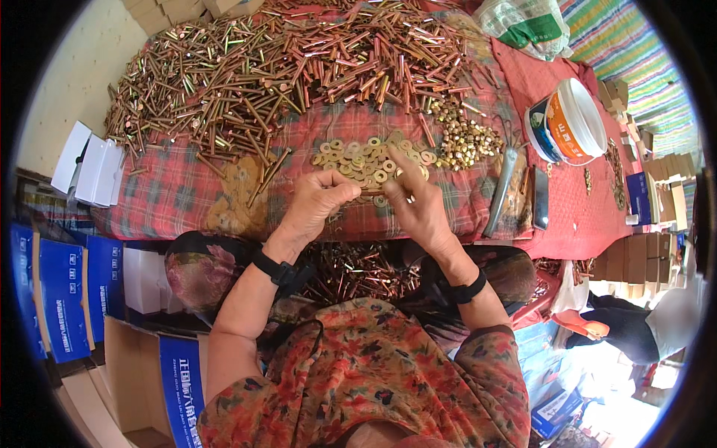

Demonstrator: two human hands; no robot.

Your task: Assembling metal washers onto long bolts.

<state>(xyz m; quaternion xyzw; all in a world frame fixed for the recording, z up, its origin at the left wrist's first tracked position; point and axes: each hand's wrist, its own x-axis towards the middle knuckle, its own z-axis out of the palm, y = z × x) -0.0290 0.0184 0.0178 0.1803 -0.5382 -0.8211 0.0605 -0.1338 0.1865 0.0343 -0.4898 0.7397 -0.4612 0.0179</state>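
My left hand is closed in a pinch, thumb against forefinger, at the near side of the washer pile. A thin reddish bolt juts from its fingertips toward my right hand. My right hand has its thumb and forefinger apart, slightly blurred, over the right edge of the washers; a small shiny spot shows by its fingers, too small to name. Flat brass-coloured washers lie heaped just beyond both hands. To their right is a pile of small golden nuts. A wide heap of long coppery bolts covers the far side.
A white bucket with an orange and blue label stands at right on red cloth. Nearer lie a grey-handled tool and a dark flat object. Blue cartons stand at left; more bolts lie between my legs.
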